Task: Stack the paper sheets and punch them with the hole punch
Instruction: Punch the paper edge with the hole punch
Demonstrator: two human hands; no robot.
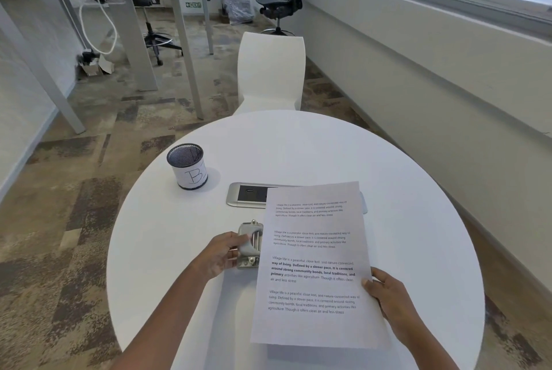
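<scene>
The paper [313,253], pointed long-way forward over a socket [246,194], is pinched by the right hand [385,295]; the punch [252,235] is gripped by the left hand [218,256].

Our round white table [328,145] carries a mesh pen cup [187,166] at its far left, a silver socket panel [245,194] mid-table, and a hole punch [253,238] nearer us.

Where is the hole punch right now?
In the head view, the hole punch sits on the round table, held by the left hand at the left edge of the paper sheets.
</scene>
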